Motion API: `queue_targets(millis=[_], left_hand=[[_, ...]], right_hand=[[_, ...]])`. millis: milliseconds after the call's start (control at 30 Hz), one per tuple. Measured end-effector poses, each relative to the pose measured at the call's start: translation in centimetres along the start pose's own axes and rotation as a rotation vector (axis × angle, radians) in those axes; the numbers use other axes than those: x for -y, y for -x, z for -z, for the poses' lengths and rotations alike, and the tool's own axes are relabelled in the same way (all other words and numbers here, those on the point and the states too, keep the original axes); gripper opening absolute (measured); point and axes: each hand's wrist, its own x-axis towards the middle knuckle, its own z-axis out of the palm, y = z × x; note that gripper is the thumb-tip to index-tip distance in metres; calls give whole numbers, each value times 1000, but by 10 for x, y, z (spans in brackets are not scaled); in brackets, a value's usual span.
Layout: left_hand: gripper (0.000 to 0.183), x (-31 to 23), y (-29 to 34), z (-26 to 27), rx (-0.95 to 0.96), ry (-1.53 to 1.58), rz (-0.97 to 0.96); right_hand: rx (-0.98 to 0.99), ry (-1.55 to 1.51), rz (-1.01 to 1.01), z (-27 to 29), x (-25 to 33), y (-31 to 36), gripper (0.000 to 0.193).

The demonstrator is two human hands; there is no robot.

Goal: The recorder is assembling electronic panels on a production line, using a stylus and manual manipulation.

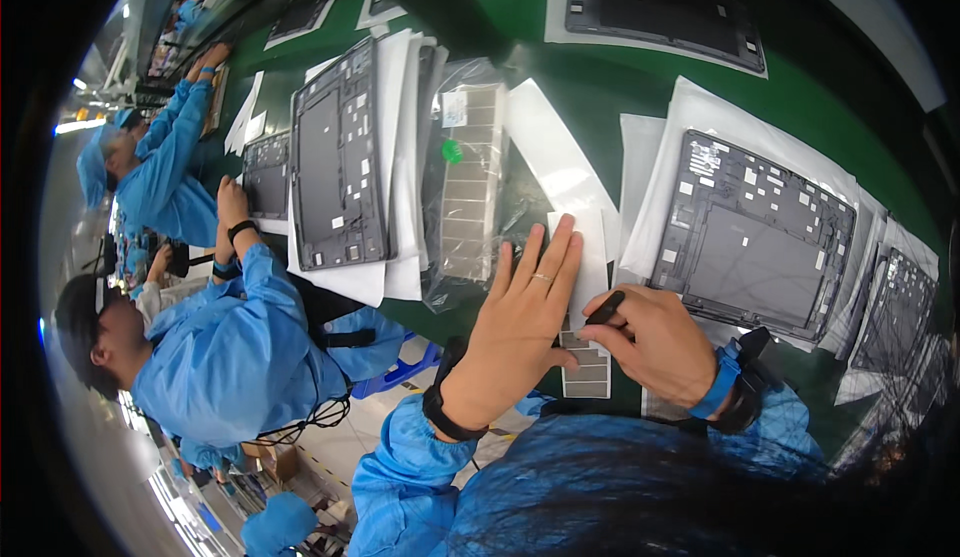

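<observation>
The left hand lies palm down just right of the lower end of a clear plastic bag, its fingers stretched out and slightly spread, with a ring on one of them. Its fingertips rest on a narrow white strip, which lies to the right of the bag. The right hand, farther right of the bag and a little below its level, pinches a short black tool between thumb and forefinger; the tool's tip is too small to make out. Below and to the right of the bag, partly hidden by the hands, is a grey gridded strip with pale dividing lines.

The bag holds a similar grey gridded sheet and bears a round green sticker. Beside the bag's upper right edge lies a broad white sheet. All this is on a green desk. Well to the right of the bag, a dark tablet-shaped casing sits on white paper; another casing leans on layered sheets to the bag's left. Beyond that, farther left of the bag, a co-worker in blue workwear sits at the desk.
</observation>
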Motion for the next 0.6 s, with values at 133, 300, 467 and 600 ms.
queue_targets(millis=[133, 300, 467, 600], left_hand=[[135, 9, 2, -12, 2, 66, -4], [143, 22, 0, -15, -19, 104, -9], [146, 28, 0, -9, -26, 130, -26], [147, 36, 8, -23, -105, 148, -89]], right_hand=[[-97, -6, -20, -4, 8, -11, 19], [-212, -83, 32, -6, 10, -31, 21], [-117, 305, 230, 2, 14, -48, 24], [-85, 186, 230, 4, 13, -62, 23]])
